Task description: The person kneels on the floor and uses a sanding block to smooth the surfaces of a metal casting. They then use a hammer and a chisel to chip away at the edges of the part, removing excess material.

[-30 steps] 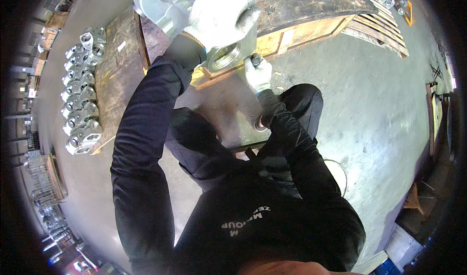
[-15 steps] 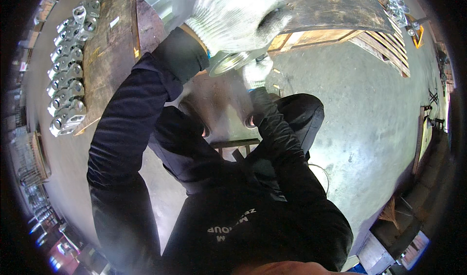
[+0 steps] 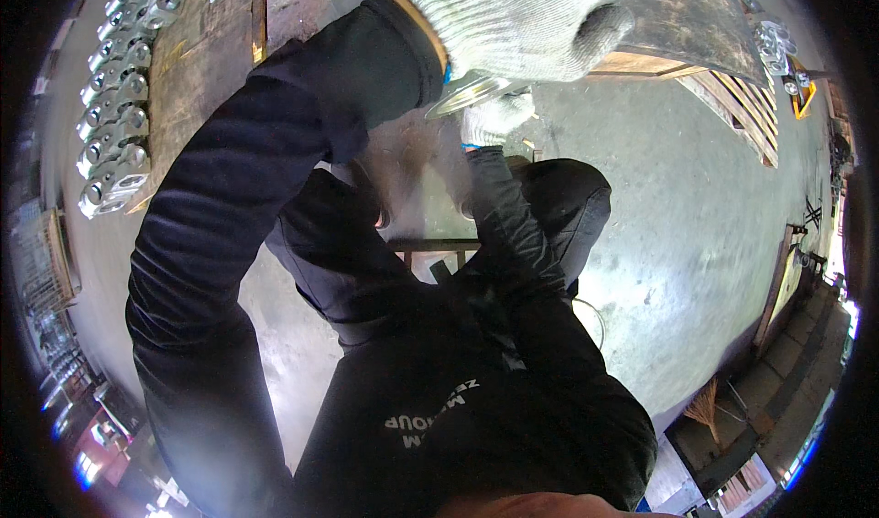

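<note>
My left hand (image 3: 531, 23), in a white knitted glove, is raised at the top of the view, close to the camera. Its fingers look curled, with a dark hollow at the glove's right side. Beneath it shows the round, shiny rim of a silver metal casting (image 3: 469, 95); most of that part is hidden behind the glove and sleeve. Just below the rim is my right hand (image 3: 499, 118), also gloved, its fingers bent and partly covered. What the right fingers grip is hidden. Both forearms wear dark sleeves, and the area between my knees is blurred.
Silver castings (image 3: 119, 119) stand in a row at the left beside a brown wooden board (image 3: 188, 78). A dark worn board (image 3: 700, 28) lies at the upper right, with wooden slats (image 3: 746, 119) and more metal parts (image 3: 775, 46) beyond. A broom (image 3: 703, 410) is at the lower right.
My left hand has moved to the right and slightly up, with the metal rim shifting right and turning more edge-on. My right hand has shifted slightly up and right.
</note>
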`<action>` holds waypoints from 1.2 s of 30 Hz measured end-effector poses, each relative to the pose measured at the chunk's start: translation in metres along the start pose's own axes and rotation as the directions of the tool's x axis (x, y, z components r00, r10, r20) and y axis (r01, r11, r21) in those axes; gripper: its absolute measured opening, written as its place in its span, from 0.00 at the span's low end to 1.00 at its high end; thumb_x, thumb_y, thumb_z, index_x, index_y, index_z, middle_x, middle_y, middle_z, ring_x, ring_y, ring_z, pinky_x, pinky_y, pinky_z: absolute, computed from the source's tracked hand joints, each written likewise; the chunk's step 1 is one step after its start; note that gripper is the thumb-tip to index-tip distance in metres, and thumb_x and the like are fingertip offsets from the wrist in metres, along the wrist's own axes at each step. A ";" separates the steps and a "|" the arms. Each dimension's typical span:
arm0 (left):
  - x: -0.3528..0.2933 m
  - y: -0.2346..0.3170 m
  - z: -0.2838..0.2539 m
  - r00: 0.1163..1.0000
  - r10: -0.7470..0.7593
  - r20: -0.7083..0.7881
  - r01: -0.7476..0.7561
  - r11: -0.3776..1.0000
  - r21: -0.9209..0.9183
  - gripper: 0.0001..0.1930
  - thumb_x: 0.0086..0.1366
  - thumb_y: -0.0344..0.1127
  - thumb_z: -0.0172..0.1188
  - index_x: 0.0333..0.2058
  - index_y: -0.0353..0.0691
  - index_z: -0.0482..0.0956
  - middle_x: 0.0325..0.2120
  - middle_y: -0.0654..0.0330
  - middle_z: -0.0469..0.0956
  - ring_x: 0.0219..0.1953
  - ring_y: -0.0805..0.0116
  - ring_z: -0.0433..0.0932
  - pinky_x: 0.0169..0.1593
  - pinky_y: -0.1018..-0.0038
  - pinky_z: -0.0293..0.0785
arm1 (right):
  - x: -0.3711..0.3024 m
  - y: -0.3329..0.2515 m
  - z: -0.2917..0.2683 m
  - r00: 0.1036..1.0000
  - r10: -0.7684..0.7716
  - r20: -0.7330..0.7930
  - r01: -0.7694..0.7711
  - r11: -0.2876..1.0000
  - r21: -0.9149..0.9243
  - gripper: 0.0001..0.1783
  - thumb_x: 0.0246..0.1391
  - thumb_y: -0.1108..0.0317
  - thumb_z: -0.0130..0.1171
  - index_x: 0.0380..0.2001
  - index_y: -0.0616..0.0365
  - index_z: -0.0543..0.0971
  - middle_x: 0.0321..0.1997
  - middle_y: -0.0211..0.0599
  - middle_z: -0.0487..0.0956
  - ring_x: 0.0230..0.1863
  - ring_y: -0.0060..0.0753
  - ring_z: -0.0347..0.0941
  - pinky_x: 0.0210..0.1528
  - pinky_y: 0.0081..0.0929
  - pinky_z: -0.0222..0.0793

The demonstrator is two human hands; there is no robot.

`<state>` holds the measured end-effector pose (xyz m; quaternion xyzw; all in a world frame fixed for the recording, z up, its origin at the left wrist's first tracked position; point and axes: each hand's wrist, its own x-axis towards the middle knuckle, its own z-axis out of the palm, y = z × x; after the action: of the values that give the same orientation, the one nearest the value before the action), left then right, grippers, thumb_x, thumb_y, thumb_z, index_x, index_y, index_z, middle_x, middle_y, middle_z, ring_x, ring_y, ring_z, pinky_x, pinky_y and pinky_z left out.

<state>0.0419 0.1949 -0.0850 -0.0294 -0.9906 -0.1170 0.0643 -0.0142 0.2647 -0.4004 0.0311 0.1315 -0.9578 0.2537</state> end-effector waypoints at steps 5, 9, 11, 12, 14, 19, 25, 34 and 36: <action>0.004 0.002 -0.001 1.000 0.006 -0.009 -0.006 1.000 0.010 0.21 0.64 0.54 0.53 0.45 0.44 0.79 0.38 0.53 0.80 0.41 0.56 0.80 0.46 0.61 0.75 | -0.008 0.005 0.002 1.000 0.014 -0.006 -0.013 0.995 0.102 0.19 0.64 0.63 0.45 0.51 0.62 0.76 0.51 0.39 0.79 0.49 0.36 0.76 0.52 0.33 0.75; 0.005 0.001 -0.001 1.000 0.008 -0.021 -0.007 0.999 0.034 0.21 0.64 0.53 0.53 0.44 0.44 0.80 0.37 0.54 0.81 0.41 0.56 0.80 0.47 0.61 0.75 | -0.026 0.017 0.002 0.999 0.008 0.032 -0.008 1.000 -0.007 0.22 0.63 0.61 0.47 0.53 0.65 0.75 0.52 0.44 0.79 0.50 0.37 0.77 0.54 0.35 0.75; 0.003 0.002 0.001 1.000 -0.002 -0.025 0.003 0.999 0.039 0.20 0.64 0.53 0.53 0.44 0.45 0.80 0.37 0.54 0.81 0.41 0.56 0.80 0.47 0.62 0.75 | -0.037 0.026 0.005 0.975 -0.206 0.080 0.215 0.797 -0.564 0.22 0.62 0.61 0.49 0.53 0.65 0.75 0.52 0.46 0.78 0.50 0.37 0.77 0.54 0.35 0.75; 0.007 0.002 0.001 1.000 -0.008 -0.028 0.009 0.999 0.043 0.20 0.64 0.53 0.53 0.43 0.45 0.80 0.37 0.54 0.81 0.41 0.57 0.80 0.47 0.62 0.75 | -0.040 0.025 0.007 0.986 -0.159 0.057 0.168 0.900 -0.402 0.22 0.61 0.63 0.52 0.53 0.66 0.75 0.52 0.46 0.79 0.49 0.36 0.77 0.53 0.34 0.75; 0.009 0.002 0.002 0.999 -0.011 -0.040 0.013 0.998 0.058 0.20 0.64 0.53 0.54 0.43 0.45 0.80 0.37 0.54 0.81 0.41 0.57 0.80 0.47 0.62 0.75 | -0.049 0.024 0.013 0.948 -0.266 0.173 0.312 0.680 -0.664 0.21 0.58 0.58 0.57 0.44 0.67 0.78 0.37 0.41 0.80 0.36 0.38 0.78 0.43 0.32 0.76; 0.010 0.004 0.003 0.996 -0.003 -0.095 0.014 0.993 0.115 0.19 0.64 0.52 0.54 0.41 0.45 0.81 0.36 0.55 0.81 0.41 0.57 0.80 0.47 0.62 0.75 | -0.073 -0.013 0.034 0.745 0.113 0.658 0.613 -0.506 -0.607 0.19 0.54 0.53 0.63 0.28 0.61 0.79 0.18 0.43 0.79 0.20 0.43 0.80 0.25 0.37 0.74; 0.006 0.005 0.006 0.988 -0.019 -0.156 0.047 0.983 0.180 0.17 0.63 0.52 0.55 0.39 0.46 0.82 0.35 0.56 0.82 0.41 0.58 0.80 0.48 0.63 0.75 | -0.092 -0.058 0.061 0.892 0.119 0.437 0.411 -0.617 -0.671 0.19 0.58 0.50 0.61 0.36 0.56 0.77 0.23 0.47 0.82 0.26 0.51 0.81 0.29 0.44 0.77; 0.001 0.005 0.006 0.978 -0.027 -0.208 0.068 0.979 0.193 0.16 0.63 0.51 0.56 0.37 0.47 0.83 0.34 0.57 0.82 0.40 0.59 0.81 0.49 0.64 0.75 | -0.091 -0.121 0.131 0.674 0.485 0.557 0.706 -0.645 -0.293 0.13 0.60 0.57 0.59 0.41 0.51 0.74 0.27 0.43 0.82 0.26 0.49 0.81 0.27 0.42 0.75; 0.000 0.006 0.004 0.976 -0.022 -0.218 0.066 0.978 0.197 0.16 0.63 0.51 0.56 0.36 0.47 0.83 0.34 0.57 0.82 0.40 0.60 0.81 0.49 0.64 0.75 | -0.092 -0.122 0.149 0.666 0.491 0.562 0.722 -0.613 -0.321 0.13 0.62 0.57 0.57 0.42 0.53 0.75 0.29 0.43 0.83 0.28 0.50 0.81 0.29 0.42 0.75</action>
<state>0.0417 0.2023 -0.0877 0.0120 -0.9850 -0.0193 0.1711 0.0062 0.3707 -0.2164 -0.5741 0.7891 -0.2087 -0.0644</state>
